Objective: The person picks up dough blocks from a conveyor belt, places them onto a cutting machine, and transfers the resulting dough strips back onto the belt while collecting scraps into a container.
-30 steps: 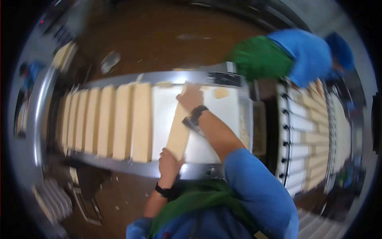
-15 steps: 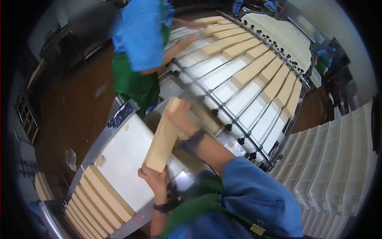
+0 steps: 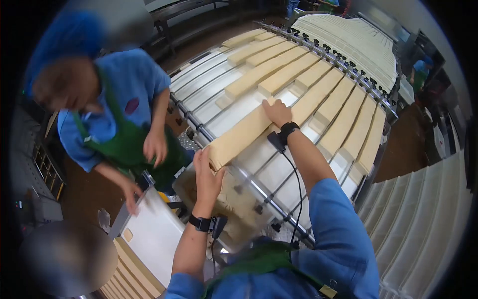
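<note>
I hold a long pale tan slab (image 3: pixel 239 133) flat over a white belt with metal dividers (image 3: pixel 269 164). My left hand (image 3: pixel 206 174) grips its near end. My right hand (image 3: pixel 277 112) presses on its far end, beside other slabs. Several like slabs (image 3: pixel 318 92) lie side by side in the belt's lanes ahead and to the right.
A co-worker in a blue shirt and green apron (image 3: pixel 119 124) stands at the left, one hand on a lower white conveyor (image 3: pixel 154 236). More slabs (image 3: pixel 129 271) lie on that conveyor at the bottom left. A second curved belt (image 3: pixel 358 45) runs at the back. White ribbed trays (image 3: pixel 423 224) at right.
I have swung the slab from above the lower white conveyor over onto the divided belt and lowered it flat. The co-worker has turned and bent toward the lower conveyor.
</note>
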`<state>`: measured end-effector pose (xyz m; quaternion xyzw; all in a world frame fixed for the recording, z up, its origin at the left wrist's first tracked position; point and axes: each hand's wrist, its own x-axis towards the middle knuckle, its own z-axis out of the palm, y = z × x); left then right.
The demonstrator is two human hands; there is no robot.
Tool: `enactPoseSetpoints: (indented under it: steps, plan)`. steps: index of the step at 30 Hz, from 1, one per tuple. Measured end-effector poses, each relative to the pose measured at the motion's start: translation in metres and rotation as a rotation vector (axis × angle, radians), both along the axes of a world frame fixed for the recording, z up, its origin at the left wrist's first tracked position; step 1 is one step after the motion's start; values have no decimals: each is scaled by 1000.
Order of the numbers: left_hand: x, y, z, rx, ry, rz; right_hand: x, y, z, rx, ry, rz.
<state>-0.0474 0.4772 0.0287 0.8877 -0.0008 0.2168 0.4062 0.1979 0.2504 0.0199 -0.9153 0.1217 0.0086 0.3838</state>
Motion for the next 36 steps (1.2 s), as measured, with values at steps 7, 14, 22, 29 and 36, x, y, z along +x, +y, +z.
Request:
enactPoseSetpoints:
  steps: [7,14,22,29,36]
  plan:
    - [88,-1,-60,-213,246,-208,103,-63,-25,-447,141,117]
    - [109,-35,-55,-4,402,-232,136,-81,-37,-315,220,112]
    - [168,-61,-84,-253,360,-394,137,-71,-62,-413,-80,-165]
    - [157,-79,-64,-187,197,-132,112,-66,-58,-471,-44,-13]
    - [14,-35,-18,-317,121,-98,129,-74,-71,-608,-43,-64]
